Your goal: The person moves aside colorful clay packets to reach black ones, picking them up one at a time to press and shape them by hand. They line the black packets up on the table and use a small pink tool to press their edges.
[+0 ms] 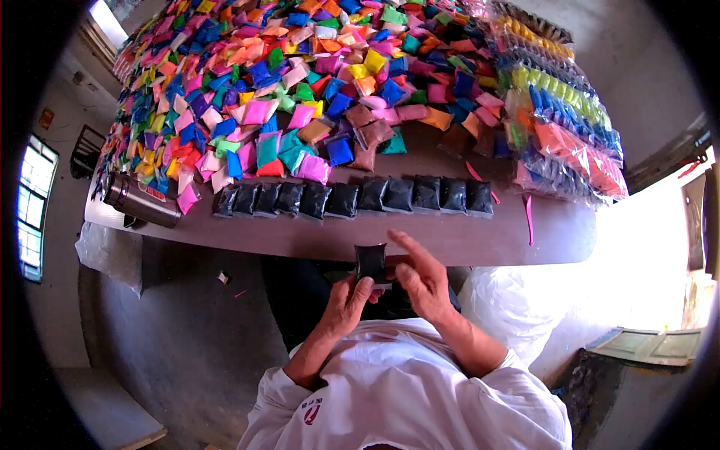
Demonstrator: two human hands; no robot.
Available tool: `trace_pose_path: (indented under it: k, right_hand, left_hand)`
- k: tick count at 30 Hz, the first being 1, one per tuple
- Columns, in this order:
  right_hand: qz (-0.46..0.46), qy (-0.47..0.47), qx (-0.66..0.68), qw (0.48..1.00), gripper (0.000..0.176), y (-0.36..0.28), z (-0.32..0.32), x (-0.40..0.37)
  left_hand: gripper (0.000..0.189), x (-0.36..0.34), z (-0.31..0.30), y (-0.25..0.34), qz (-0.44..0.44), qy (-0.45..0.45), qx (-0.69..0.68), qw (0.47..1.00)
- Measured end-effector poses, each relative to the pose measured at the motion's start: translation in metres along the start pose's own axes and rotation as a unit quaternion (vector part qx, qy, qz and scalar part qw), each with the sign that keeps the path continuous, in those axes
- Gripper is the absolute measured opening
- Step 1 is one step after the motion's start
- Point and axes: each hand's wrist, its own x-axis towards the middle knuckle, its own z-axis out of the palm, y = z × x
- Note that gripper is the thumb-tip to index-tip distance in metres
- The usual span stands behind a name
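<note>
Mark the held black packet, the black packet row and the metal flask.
small black plastic packet (pixel 371 262): head view, centre of its face.
row of black plastic packets (pixel 352 199): head view, a middle packet.
dark cylindrical metal flask (pixel 142 201): head view, mid-body.

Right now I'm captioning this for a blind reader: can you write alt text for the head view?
A left hand grips a small black packet from below, the right hand beside it with one finger stretched out. Behind, a table bears a row of black packets, a heap of coloured packets and a metal flask.
</note>
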Motion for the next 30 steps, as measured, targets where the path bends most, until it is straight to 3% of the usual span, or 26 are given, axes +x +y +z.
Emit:
trace_pose_path:
  k: [1, 3, 4, 7, 15, 19, 21, 25, 30]
  right_hand:
    - [-0.001, -0.001, 0.000, 1.000, 0.033, 0.000, -0.001, 0.002]
    - [0.110, 0.031, -0.009, 0.993, 0.032, -0.001, -0.007, 0.010]
    - [0.146, -0.023, -0.027, 0.989, 0.032, -0.002, -0.011, 0.013]
    - [0.194, -0.058, 0.045, 0.978, 0.026, -0.009, 0.003, 0.011]
    - [0.101, -0.076, 0.061, 0.990, 0.020, 0.010, -0.003, 0.007]
    - [0.009, -0.070, 0.004, 0.998, 0.028, 0.014, 0.002, 0.000]
    - [0.005, -0.076, -0.003, 0.997, 0.028, 0.013, 0.002, 0.000]
    - [0.131, -0.125, 0.045, 0.983, 0.023, 0.007, -0.004, 0.007]
    - [0.103, -0.117, 0.055, 0.986, 0.020, 0.006, -0.005, 0.000]
  left_hand:
    - [0.046, 0.000, 0.000, -0.001, 0.003, 0.003, -0.001, 1.000]
    - [0.044, 0.001, -0.004, -0.004, 0.008, -0.015, 0.014, 1.000]
    - [0.042, 0.001, -0.006, -0.005, 0.011, -0.033, 0.030, 0.999]
    - [0.041, -0.001, -0.004, 0.000, 0.011, -0.064, 0.058, 0.996]
    - [0.040, -0.001, 0.004, -0.005, 0.019, -0.085, 0.034, 0.996]
    - [0.040, -0.001, 0.003, -0.001, 0.012, -0.052, 0.031, 0.998]
    - [0.040, 0.000, 0.003, 0.003, 0.017, -0.054, 0.027, 0.998]
    - [0.040, -0.002, 0.007, -0.002, 0.009, -0.064, 0.030, 0.997]
    - [0.037, -0.003, 0.008, -0.001, 0.008, -0.082, 0.017, 0.996]
